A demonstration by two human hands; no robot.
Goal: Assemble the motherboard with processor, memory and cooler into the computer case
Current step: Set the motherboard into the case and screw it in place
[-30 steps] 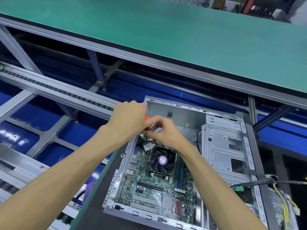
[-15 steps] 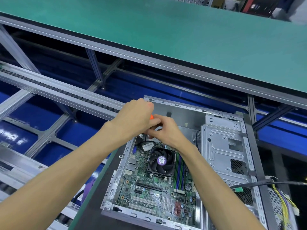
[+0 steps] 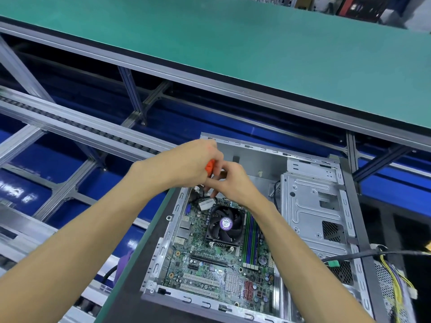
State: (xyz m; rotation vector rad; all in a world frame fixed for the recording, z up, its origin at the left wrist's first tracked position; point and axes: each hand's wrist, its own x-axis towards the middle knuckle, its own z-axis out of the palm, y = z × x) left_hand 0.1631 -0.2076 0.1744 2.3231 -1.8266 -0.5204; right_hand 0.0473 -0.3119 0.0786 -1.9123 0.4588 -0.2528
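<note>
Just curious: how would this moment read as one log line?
left hand: grips orange-handled tool | right hand: fingers at tool | green motherboard: inside grey metal case

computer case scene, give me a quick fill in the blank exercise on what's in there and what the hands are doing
1. The sticker at the hub of the cooler fan is ____ in colour.
2. The left hand grips a tool whose handle is ____.
3. The memory sticks lie on the ____ side of the fan.
4. The motherboard sits inside the ____.

Missing words: purple; orange; right; computer case
</note>
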